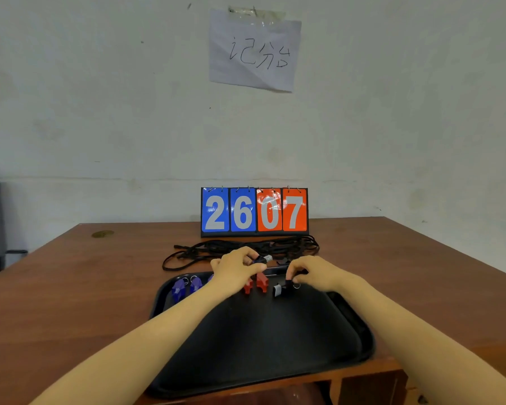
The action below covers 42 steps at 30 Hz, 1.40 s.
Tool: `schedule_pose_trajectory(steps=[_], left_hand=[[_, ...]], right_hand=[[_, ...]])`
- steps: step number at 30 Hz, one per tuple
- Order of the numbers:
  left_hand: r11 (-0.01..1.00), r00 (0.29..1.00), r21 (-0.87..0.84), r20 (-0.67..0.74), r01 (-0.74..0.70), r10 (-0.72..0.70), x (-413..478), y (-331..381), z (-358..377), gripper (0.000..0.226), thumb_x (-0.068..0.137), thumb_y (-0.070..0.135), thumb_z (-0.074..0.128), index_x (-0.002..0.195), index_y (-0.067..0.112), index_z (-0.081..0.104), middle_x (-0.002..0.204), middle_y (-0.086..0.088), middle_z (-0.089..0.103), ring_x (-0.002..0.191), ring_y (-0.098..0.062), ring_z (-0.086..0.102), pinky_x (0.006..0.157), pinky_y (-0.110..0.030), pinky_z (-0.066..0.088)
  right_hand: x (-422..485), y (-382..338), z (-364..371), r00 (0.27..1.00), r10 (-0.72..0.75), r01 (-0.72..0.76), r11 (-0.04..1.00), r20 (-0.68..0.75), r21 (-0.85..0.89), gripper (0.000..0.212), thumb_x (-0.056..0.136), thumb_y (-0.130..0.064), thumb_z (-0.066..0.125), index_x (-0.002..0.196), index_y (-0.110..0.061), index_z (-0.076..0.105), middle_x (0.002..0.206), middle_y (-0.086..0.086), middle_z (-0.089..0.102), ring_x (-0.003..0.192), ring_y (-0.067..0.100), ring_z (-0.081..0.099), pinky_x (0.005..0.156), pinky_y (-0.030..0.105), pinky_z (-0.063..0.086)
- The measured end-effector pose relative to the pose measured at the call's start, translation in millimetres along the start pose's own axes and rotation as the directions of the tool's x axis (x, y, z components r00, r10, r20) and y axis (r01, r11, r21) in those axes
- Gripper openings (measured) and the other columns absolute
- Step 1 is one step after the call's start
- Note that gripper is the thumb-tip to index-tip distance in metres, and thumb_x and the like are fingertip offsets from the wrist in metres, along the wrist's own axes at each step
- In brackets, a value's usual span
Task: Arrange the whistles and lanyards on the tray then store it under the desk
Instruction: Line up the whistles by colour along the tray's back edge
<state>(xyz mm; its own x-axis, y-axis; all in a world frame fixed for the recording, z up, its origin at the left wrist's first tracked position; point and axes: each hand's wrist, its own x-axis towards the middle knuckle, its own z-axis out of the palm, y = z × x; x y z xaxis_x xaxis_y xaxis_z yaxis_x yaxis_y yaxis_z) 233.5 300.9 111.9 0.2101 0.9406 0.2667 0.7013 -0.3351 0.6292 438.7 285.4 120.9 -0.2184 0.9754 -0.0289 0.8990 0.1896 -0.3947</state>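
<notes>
The left hand (237, 268) pinches a black-and-silver whistle (264, 259) just above the far edge of the black tray (348, 325). The right hand (314, 274) pinches a second whistle (278, 290) resting on it, in line with the red whistles (261, 282) and blue whistles (178, 288). They look light, hard and smooth (apt to skid), so a fingertip pinch across the body suits them, while the lanyards (246, 248), piled on the desk (70, 287) beyond, are limp cords best gathered in a bunch.
</notes>
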Motion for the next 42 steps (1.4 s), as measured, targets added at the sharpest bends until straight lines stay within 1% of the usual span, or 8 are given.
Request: schedule_pose_trajectory(steps=[5, 10, 13, 18, 23, 26, 34, 42], left_hand=[[1.000, 1.000, 0.019, -0.017, 0.002, -0.002, 1.2, -1.2, 3.3, 0.038, 0.087, 0.046, 0.056, 0.119, 0.026, 0.055, 0.113, 0.005, 0.063, 0.112, -0.013, 0.053, 0.090, -0.029, 0.020], [1.000, 1.000, 0.014, -0.021, -0.001, 0.001, -1.0, -0.7, 5.7, 0.037, 0.087, 0.045, 0.057, 0.118, 0.026, 0.055, 0.113, 0.005, 0.063, 0.111, -0.013, 0.054, 0.094, -0.031, 0.023], [1.000, 0.999, 0.001, -0.032, 0.000, 0.000, -1.3, -0.2, 5.1, 0.036, 0.086, 0.045, 0.057, 0.117, 0.026, 0.056, 0.112, 0.005, 0.063, 0.110, -0.014, 0.054, 0.095, -0.032, 0.025], [1.000, 0.999, -0.017, -0.042, 0.005, -0.006, -0.6, -3.5, 4.1, 0.035, 0.085, 0.044, 0.059, 0.116, 0.026, 0.057, 0.105, 0.008, 0.063, 0.109, -0.013, 0.054, 0.094, -0.030, 0.024], [0.999, 0.998, -0.044, -0.055, -0.011, 0.009, -1.1, -4.6, 4.4, 0.034, 0.085, 0.042, 0.060, 0.115, 0.025, 0.058, 0.101, 0.008, 0.062, 0.107, -0.012, 0.055, 0.092, -0.028, 0.022], [1.000, 0.998, -0.024, -0.066, -0.007, 0.006, 0.1, -5.4, 4.0, 0.034, 0.086, 0.042, 0.060, 0.115, 0.025, 0.057, 0.107, 0.006, 0.063, 0.108, -0.012, 0.054, 0.091, -0.028, 0.021], [0.998, 0.998, 0.056, -0.056, -0.007, 0.010, 8.6, -8.8, 8.1, 0.035, 0.085, 0.043, 0.060, 0.117, 0.027, 0.058, 0.117, 0.007, 0.064, 0.116, -0.014, 0.053, 0.095, -0.033, 0.023], [0.998, 0.998, 0.065, -0.064, -0.026, 0.030, 6.2, -7.8, 7.3, 0.034, 0.085, 0.042, 0.060, 0.117, 0.029, 0.058, 0.118, 0.008, 0.063, 0.117, -0.013, 0.051, 0.095, -0.032, 0.023]], right_hand=[[2.3, -8.2, 10.0, 0.961, -0.034, 0.016, 0.998, -0.274, -0.067, 0.023, 0.090, -0.016, 0.057, 0.113, -0.017, 0.063, 0.093, -0.007, 0.058, 0.081, 0.004, 0.053, 0.076, 0.015, 0.043], [-5.9, -21.3, 16.3, 0.999, -0.014, 0.009, 0.994, -0.037, -0.108, 0.034, 0.089, -0.020, 0.056, 0.123, -0.022, 0.058, 0.077, -0.017, 0.047, 0.073, 0.003, 0.048, 0.061, 0.014, 0.036], [-5.2, -24.0, 20.6, 1.000, 0.001, -0.007, 0.980, -0.031, -0.201, 0.039, 0.091, -0.014, 0.053, 0.129, -0.026, 0.053, 0.101, 0.001, 0.062, 0.088, 0.014, 0.054, 0.072, 0.023, 0.045], [-1.7, -24.4, 22.6, 0.997, -0.026, 0.007, 0.962, -0.067, -0.271, 0.055, 0.092, 0.000, 0.041, 0.134, -0.036, 0.047, 0.134, 0.006, 0.050, 0.115, 0.025, 0.053, 0.093, 0.038, 0.047], [0.6, -23.4, 21.5, 0.993, 0.037, -0.044, 0.998, -0.114, -0.055, 0.053, 0.090, -0.024, 0.053, 0.139, -0.035, 0.038, 0.124, -0.002, 0.055, 0.110, 0.018, 0.053, 0.099, 0.045, 0.042], [1.5, -25.5, 21.6, 0.988, 0.096, -0.109, 0.988, -0.124, -0.108, 0.055, 0.084, -0.049, 0.059, 0.133, -0.026, 0.047, 0.121, -0.003, 0.060, 0.114, 0.018, 0.053, 0.107, 0.049, 0.033], [3.1, -26.6, 24.4, 0.989, 0.104, -0.118, 0.982, -0.104, -0.148, 0.046, 0.091, -0.032, 0.056, 0.136, -0.030, 0.045, 0.130, 0.005, 0.055, 0.121, 0.025, 0.048, 0.105, 0.051, 0.035], [3.1, -22.4, 26.2, 0.985, 0.115, -0.131, 0.984, -0.131, -0.123, 0.050, 0.089, -0.038, 0.058, 0.136, -0.031, 0.044, 0.130, 0.003, 0.056, 0.122, 0.024, 0.049, 0.106, 0.051, 0.035]])
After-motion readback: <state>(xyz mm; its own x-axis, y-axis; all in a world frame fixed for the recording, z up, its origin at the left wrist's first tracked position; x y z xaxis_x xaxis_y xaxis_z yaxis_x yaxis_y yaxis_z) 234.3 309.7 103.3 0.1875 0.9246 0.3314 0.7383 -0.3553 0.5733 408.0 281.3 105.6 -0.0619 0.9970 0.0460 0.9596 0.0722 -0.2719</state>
